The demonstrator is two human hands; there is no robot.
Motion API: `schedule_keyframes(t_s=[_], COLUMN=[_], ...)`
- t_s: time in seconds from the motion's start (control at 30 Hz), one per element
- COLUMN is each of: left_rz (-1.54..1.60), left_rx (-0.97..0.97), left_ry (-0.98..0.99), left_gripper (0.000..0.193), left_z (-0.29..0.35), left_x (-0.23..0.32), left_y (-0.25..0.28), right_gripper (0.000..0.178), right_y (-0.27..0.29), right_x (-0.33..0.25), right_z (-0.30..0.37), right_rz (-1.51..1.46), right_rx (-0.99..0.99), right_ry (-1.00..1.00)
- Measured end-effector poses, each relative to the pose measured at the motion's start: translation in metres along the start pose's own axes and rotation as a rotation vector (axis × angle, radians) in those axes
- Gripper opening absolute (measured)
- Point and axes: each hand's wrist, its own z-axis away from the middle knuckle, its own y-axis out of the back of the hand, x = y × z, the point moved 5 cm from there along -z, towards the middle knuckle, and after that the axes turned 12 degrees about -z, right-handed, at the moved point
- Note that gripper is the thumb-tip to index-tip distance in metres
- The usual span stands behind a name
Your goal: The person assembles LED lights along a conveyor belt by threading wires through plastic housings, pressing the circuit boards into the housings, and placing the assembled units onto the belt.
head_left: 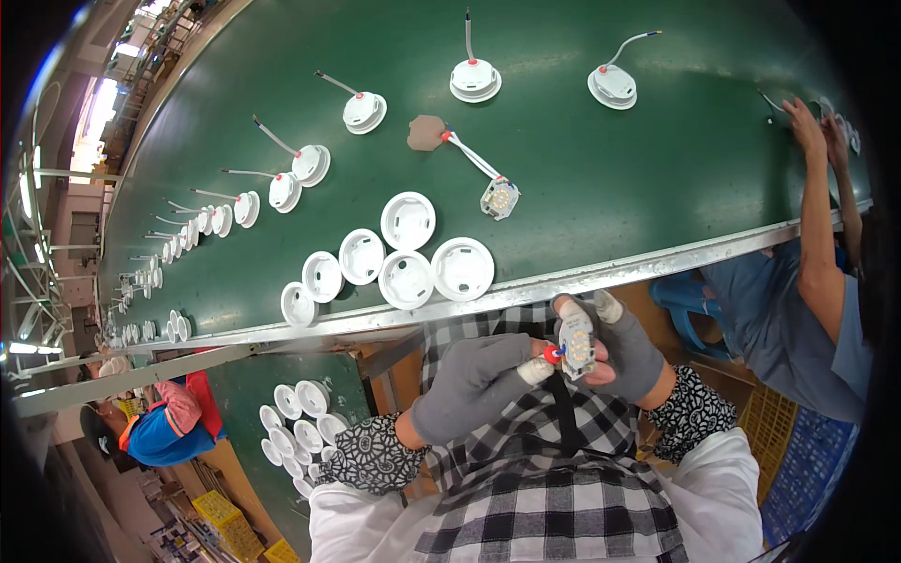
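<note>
Both my hands wear grey fingerless gloves, with white tape on some fingertips. Over my lap, just off the bench edge, my right hand (631, 352) grips a small LED board (575, 346) with yellowish chips on its face. My left hand (488, 375) pinches at the red connector (553, 354) with short wires at the board's left side. On the bench, a second LED board (500, 198) is joined by white wires to a brown-backed piece (427, 133). Several open white round housings, one of them a white housing (463, 269), lie along the near edge.
The green bench (601, 188) has a metal edge rail (638, 271). Assembled white lamps with cables, such as a lamp (475, 81), line its far side and run left. More white housings (300, 432) sit on a lower surface at left. A co-worker's hands (812, 131) work at right.
</note>
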Motion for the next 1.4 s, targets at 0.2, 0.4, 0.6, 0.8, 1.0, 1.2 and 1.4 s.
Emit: schedule_keyframes(t_s=[0.2, 0.4, 0.6, 0.8, 1.0, 1.2, 1.4], left_rz=[-0.059, -0.101, 0.06, -0.65, -0.879, -0.649, -0.788], left_rx=[0.047, 0.188, -0.361, 0.179, 0.109, 0.088, 0.097], left_ry=[-0.061, -0.126, 0.272, -0.067, -0.316, 0.007, 0.004], left_gripper=[0.02, 0.017, 0.019, 0.023, 0.021, 0.029, 0.025], left_z=[0.006, 0.007, 0.007, 0.024, 0.032, 0.007, -0.073], left_x=[-0.004, 0.001, -0.02, -0.024, -0.007, -0.046, -0.096], left_y=[-0.004, 0.0, 0.008, 0.033, 0.047, 0.131, 0.155], right_gripper=[0.032, 0.022, 0.024, 0.026, 0.021, 0.018, 0.022], right_y=[-0.003, -0.023, -0.021, -0.007, -0.021, 0.019, -0.027], right_x=[0.001, -0.009, -0.038, -0.051, -0.063, -0.144, -0.096], right_z=[0.002, 0.009, 0.015, 0.02, 0.021, 0.059, 0.005], right_rz=[0.357, 0.549, 0.648, 0.57, 0.794, 0.415, 0.477], right_rx=[-0.155, 0.155, 0.304, 0.323, 0.265, 0.383, 0.214], right_ry=[0.056, 0.285, 0.338, 0.428, 0.372, 0.796, 0.775])
